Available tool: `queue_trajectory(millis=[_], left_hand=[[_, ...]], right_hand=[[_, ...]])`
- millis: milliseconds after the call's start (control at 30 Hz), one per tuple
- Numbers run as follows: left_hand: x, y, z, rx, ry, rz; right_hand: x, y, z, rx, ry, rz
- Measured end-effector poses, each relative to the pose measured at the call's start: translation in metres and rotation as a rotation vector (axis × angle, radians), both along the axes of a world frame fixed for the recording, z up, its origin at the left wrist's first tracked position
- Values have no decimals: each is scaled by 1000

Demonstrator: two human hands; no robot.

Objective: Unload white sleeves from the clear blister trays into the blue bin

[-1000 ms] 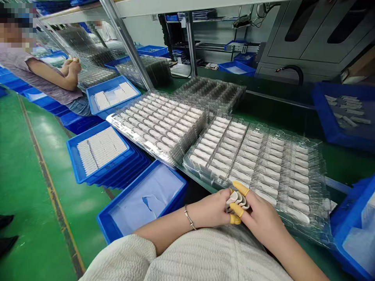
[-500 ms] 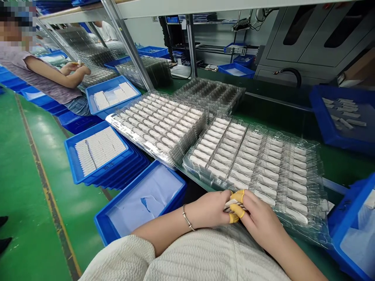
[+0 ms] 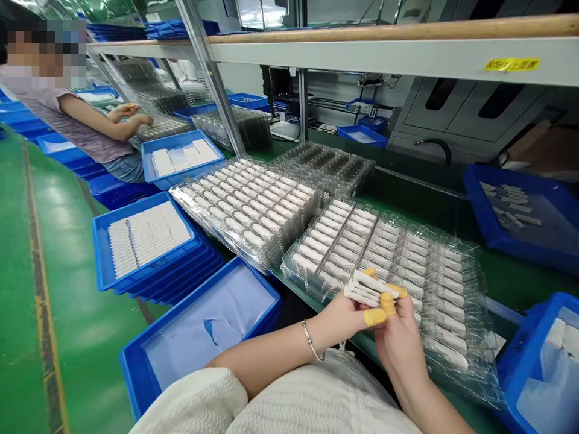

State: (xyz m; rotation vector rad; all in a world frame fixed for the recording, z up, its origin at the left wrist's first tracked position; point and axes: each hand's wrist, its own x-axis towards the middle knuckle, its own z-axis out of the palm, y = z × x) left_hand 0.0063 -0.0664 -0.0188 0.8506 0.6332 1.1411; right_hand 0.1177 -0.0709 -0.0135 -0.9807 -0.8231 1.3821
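My left hand (image 3: 340,314) and my right hand (image 3: 398,339) meet in front of me, both closed round a small bundle of white plastic parts (image 3: 367,287). Yellow finger cots cover several fingertips. The bundle is held just above the near edge of a clear blister tray (image 3: 470,289) whose rows are filled with the same white parts. A bracelet sits on my left wrist.
A second filled clear tray (image 3: 246,202) on a stack lies to the left, an empty stack (image 3: 328,160) behind. Blue bins: one lined with white sheet (image 3: 136,367), one full of white parts (image 3: 102,271), others at right (image 3: 479,232). A co-worker (image 3: 85,129) sits far left.
Both hands have lifted the bundle of white parts slightly up and over the tray edge. The camera tilted up, showing the shelf above. The co-worker's hands moved apart.
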Motion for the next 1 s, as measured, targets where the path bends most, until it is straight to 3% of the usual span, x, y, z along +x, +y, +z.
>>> queue_trajectory(millis=[167,367,567,867,1000], left_hand=[[-5,1,6,-132,26,87],[-19,0,13,29,105,76],[-28,-3,14,143,308,80],[-29,-1,21,370,559,137],[-32,-1,22,376,633,134]], right_hand=[[5,-5,-13,-13,-34,155],[23,-1,-16,194,-364,195],[31,-1,-12,358,-706,136],[32,0,-8,569,-934,72],[36,-4,-7,586,-1031,150]])
